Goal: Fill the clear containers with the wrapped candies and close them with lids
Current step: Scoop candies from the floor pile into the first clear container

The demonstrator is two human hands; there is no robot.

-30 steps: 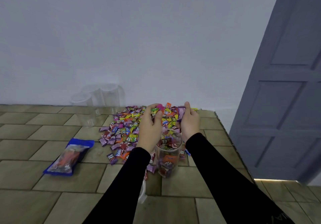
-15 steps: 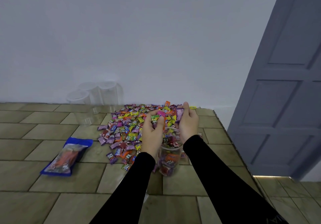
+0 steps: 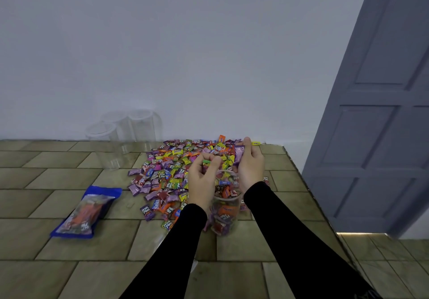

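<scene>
While both hands (image 3: 249, 166) hold candies, clear container (image 3: 226, 208) half-filled, three empties (image 3: 125, 133) behind

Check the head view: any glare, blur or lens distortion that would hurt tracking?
Head view: light is soft and even, with no hard shadows; wide-angle bends the door and table edge; the empty clear containers nearly vanish against the wall; candy pile print is soft; a bright strip glows under the door.
</scene>
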